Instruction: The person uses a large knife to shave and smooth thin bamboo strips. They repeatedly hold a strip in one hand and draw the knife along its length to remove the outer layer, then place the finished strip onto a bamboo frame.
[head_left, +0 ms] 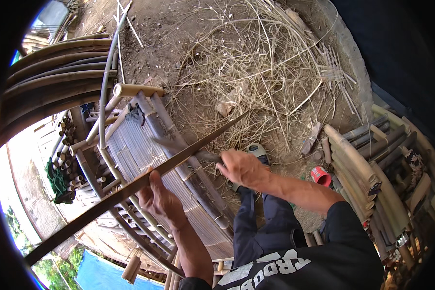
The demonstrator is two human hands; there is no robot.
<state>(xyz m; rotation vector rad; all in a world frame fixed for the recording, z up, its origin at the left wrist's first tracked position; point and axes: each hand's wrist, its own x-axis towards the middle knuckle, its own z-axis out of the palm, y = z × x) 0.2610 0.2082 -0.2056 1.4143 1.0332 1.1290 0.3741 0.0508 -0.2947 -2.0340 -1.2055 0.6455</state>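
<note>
A long, dark bamboo strip [106, 203] runs slantwise from the lower left up to the middle, its far end tapering over the shavings. My left hand [162, 199] is closed around it near its middle, thumb on the upper side. Just right of the strip, my right hand [244, 169] is closed on the dark handle of a knife. The knife's blade [171, 144], smeared by motion, points left across the strip's upper edge. Whether blade and strip touch, I cannot tell.
A bamboo bench [186, 203] stands beneath the strip, with a dark cloth [135, 115] at its far end. Thin shavings [256, 77] cover the dirt floor ahead. A red can [321, 177] lies near stacked bamboo [353, 164] at right. Curved poles [58, 72] fill the upper left.
</note>
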